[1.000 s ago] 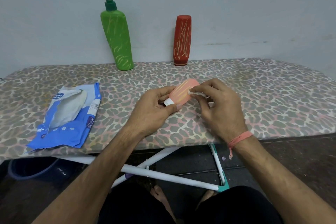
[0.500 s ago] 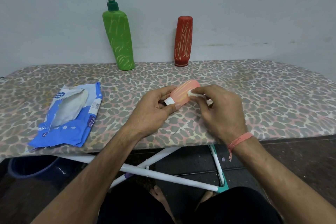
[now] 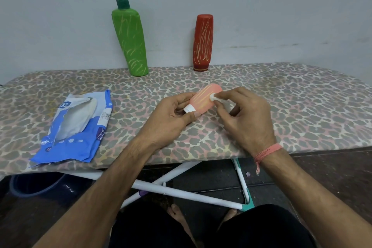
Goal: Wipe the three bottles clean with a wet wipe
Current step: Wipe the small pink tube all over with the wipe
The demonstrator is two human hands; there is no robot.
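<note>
My left hand grips a small pink bottle by its white cap end, tilted over the board, yellow scribble marks on its side. My right hand pinches a small wad of white wet wipe and presses it on the bottle's upper right side. A tall green pump bottle with yellow marks leans at the wall, back left. A red bottle with yellow marks stands cap-down at the back centre.
The leopard-print ironing board runs across the view against a grey wall. A torn-open blue wet wipe pack lies at the left front. Below are the board's white legs and a dark tub.
My right hand has slid the wipe a little along the pink bottle's side toward its rounded end. The left hand keeps its grip; the two standing bottles have not moved.
</note>
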